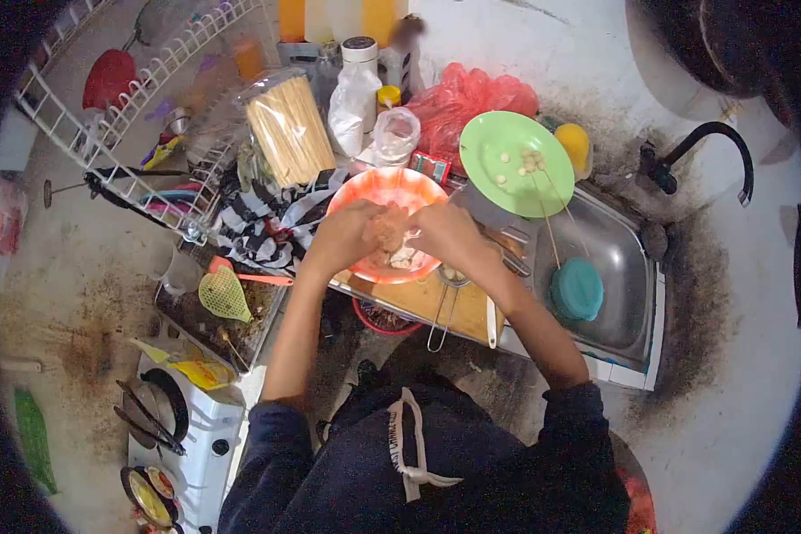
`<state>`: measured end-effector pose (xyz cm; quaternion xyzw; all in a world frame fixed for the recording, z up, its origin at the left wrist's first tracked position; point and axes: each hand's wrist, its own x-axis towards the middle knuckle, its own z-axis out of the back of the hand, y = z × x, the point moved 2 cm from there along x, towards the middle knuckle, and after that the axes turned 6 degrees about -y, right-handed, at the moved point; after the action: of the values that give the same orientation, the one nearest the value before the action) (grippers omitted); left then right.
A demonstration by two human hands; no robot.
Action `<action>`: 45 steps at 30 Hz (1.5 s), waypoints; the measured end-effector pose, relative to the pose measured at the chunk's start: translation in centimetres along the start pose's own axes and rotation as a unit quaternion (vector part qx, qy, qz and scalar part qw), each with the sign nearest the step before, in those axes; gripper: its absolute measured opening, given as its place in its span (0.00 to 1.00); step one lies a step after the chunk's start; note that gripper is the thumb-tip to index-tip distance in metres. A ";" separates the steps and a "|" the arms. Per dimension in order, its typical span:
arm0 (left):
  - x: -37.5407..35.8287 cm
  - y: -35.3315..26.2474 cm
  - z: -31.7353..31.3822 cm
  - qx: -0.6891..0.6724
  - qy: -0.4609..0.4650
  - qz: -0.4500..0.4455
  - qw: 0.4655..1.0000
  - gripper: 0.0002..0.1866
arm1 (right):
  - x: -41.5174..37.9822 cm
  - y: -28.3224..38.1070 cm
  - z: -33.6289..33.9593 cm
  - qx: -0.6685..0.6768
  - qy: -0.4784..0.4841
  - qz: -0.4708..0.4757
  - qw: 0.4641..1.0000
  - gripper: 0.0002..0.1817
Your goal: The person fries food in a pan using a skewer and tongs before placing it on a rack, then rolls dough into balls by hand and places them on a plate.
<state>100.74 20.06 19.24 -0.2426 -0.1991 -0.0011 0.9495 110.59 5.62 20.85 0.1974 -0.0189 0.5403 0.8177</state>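
Note:
Both hands are inside an orange-and-white bowl (427,189) with a wavy rim. My left hand (347,236) curls its fingers against a pinkish-brown, crumbly-looking lump (388,228). On the bowl's other side, my right hand (449,233) has its fingers bent inward and down; what lies between them is hidden. Pale pieces (402,258) lie at the bottom of the bowl, below the fingers. Beyond the right hand is a green plate (498,142) bearing small pale balls, some on skewers (547,222) that stick out over its edge.
A sink (627,285) with a teal container (577,290) and black faucet (707,133) is on the right. Behind the bowl stand a bag of skewers (289,125), a white bottle (356,84) and a red plastic bag (472,102). A stove (209,427) is lower left.

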 end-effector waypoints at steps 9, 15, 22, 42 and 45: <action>1.3 3.8 -2.9 0.039 0.088 -0.071 0.993 0.24 | 2.3 0.4 -5.3 -0.093 0.043 -0.007 0.995 0.14; 1.6 2.5 -2.4 0.071 0.125 -0.045 0.989 0.14 | 2.1 0.8 -4.5 -0.055 0.051 0.001 0.997 0.07; 2.3 3.1 -3.4 0.127 0.120 -0.066 0.982 0.11 | 1.9 -0.4 -4.2 0.019 0.021 0.038 0.999 0.09; 1.1 -6.0 -1.7 -0.890 -0.191 0.119 0.397 0.28 | -1.5 5.0 3.5 0.102 -0.180 0.126 0.970 0.15; 0.9 -6.4 -1.7 -0.879 -0.257 0.173 0.362 0.25 | -2.4 6.4 3.8 0.057 -0.188 0.117 0.974 0.15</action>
<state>101.62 13.67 21.18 -0.9574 -0.2728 0.0513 0.0793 104.58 4.43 25.67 0.3378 -0.1643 0.5860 0.7180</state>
